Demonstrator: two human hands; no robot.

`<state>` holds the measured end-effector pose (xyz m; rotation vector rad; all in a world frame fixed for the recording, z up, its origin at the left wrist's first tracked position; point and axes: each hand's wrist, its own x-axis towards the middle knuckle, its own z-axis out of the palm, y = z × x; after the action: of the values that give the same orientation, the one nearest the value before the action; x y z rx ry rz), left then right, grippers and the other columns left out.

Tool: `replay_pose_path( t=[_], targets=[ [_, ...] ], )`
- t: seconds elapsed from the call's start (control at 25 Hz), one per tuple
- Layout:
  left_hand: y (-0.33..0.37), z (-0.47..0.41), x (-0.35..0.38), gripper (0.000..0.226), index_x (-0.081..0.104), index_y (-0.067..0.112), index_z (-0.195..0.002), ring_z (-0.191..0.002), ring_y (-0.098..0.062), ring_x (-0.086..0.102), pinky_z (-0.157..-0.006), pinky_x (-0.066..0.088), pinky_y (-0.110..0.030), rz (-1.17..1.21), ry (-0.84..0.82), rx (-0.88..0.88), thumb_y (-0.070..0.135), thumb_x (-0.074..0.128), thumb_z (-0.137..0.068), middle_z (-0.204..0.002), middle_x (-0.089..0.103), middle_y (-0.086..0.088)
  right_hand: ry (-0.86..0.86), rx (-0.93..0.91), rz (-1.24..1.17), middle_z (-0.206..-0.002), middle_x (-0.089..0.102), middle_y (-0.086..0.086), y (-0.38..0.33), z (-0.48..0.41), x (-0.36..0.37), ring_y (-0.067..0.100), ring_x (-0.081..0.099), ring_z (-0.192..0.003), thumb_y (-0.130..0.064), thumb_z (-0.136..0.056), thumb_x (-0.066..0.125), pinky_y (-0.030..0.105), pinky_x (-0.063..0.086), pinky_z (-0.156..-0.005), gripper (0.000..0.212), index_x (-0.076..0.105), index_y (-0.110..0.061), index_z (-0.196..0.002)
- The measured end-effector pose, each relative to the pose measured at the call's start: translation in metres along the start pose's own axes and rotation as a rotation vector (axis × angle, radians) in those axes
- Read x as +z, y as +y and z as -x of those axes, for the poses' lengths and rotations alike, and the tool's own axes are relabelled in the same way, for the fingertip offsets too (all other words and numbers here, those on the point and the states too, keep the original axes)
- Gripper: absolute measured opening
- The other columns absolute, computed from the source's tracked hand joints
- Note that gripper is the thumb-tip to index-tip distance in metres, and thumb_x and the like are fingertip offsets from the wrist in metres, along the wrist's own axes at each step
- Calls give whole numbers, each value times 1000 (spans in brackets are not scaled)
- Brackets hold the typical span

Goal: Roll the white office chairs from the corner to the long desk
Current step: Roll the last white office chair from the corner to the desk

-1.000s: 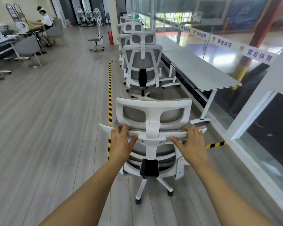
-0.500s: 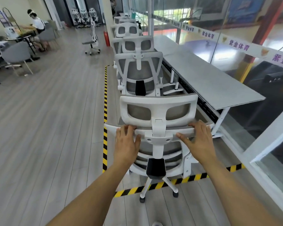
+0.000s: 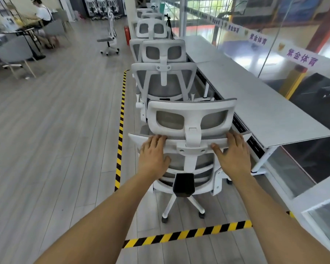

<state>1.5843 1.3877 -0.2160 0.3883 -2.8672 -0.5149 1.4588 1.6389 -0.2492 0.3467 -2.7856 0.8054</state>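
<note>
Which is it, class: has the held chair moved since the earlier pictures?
Yes. The chair rolled forward along the desk: the cross tape, under its wheels before, now lies behind them.

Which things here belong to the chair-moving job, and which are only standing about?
Job: gripped white chair, left hand, right hand, long desk, chairs already parked beside it.
Standing about: red fire extinguisher, grey chair, seated person, striped floor tape.
</note>
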Motion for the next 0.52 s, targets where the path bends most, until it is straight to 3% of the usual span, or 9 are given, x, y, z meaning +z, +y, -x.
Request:
replay_pose_path(
  t=[0.12, 0.24, 0.4, 0.52],
  targets=[
    [-11, -10, -5, 71, 20, 26, -155, -151, -23, 14, -119, 27, -51, -35, -54, 53, 39, 56, -95, -162, 22, 3, 20, 19, -85, -161, 33, 7, -9, -6, 2, 26, 23, -152, -61, -94, 55, 53, 31, -119, 74, 40, -16, -150],
    [-23, -16, -13, 69, 20, 28, -155, -152, -20, 11, -120, 24, -52, 9, -111, 94, 41, 54, -97, -163, 20, 6, 108, 95, -143, -148, 47, 8, -29, -1, -1, 30, 40, -139, -49, -95, 59, 44, 37, -111, 56, 52, -16, -140],
    [-39, -8, -29, 49, 43, 26, -144, -142, -24, 32, -115, 33, -47, 101, -99, 150, 37, 55, -97, -155, 36, 6, 205, 16, -208, -121, 60, 3, -80, 13, -10, 22, 52, -116, -36, -98, 60, 31, 40, -97, 30, 63, -15, -119],
    [-68, 8, -40, 41, 48, 28, -137, -133, -23, 40, -109, 39, -43, 132, -95, 162, 39, 53, -98, -143, 47, 7, 297, -93, -175, -112, 63, 1, -123, 31, -1, 22, 55, -108, -23, -97, 60, 30, 41, -94, 20, 65, -13, -114]
  ],
)
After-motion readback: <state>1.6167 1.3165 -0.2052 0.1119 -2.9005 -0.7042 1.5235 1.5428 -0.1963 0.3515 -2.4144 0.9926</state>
